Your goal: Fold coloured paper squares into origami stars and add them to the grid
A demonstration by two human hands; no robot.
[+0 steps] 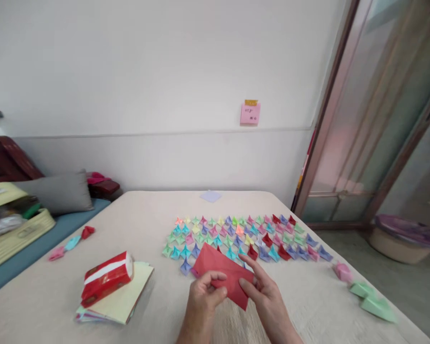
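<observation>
The red sheet (pixel 233 283) is made of thin, matt paper. Paper is also seen in the folded shapes (pixel 273 254) and the pile of sheets (pixel 134 291). The red packet (pixel 109 283) seems to be wrapped in shiny plastic. The tabletop (pixel 154 208) is covered with cloth (a bit rough, it seems). Dull cloth is seen on the grey pillow (pixel 62 192). The wall (pixel 157 71) is seen as smooth and matt.

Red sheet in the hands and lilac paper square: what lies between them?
Beyond the red sheet, the head view shows rows of small folded papers, then bare cream tabletop.
</observation>
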